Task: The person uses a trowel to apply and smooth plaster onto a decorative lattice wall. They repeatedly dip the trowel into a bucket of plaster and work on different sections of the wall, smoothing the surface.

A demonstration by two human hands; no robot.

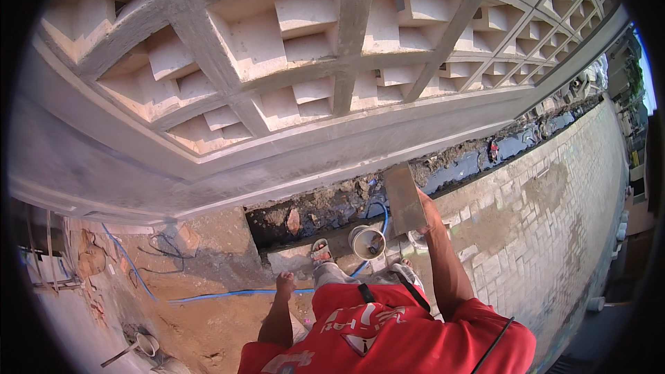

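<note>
One view only, from the head camera looking down over a red shirt (388, 336). The right hand (424, 202) is raised in front of the body, its grip clamped on a flat rectangular plastering float (404, 199) that tilts up toward the wall; the fingers themselves sit behind the board, so only the wrist and forearm show clearly. The left hand (285, 282) hangs low by the left side, holding nothing, fingers loosely curled (how far apart they are is too small to tell). Just below the float, near the feet, stands a small round bucket (367, 242) with a pale inside. A sandalled foot (321, 252) rests on the edge of a dug trench (325, 211) that runs along the foot of the grey lattice wall (332, 62). A blue hose (208, 296) lies across the bare earth to the left and loops around behind the bucket. To the right, brick paving (547, 215) stretches away. At lower left, well apart from both hands, a second pale container (145, 343) sits on the dirt.
</note>
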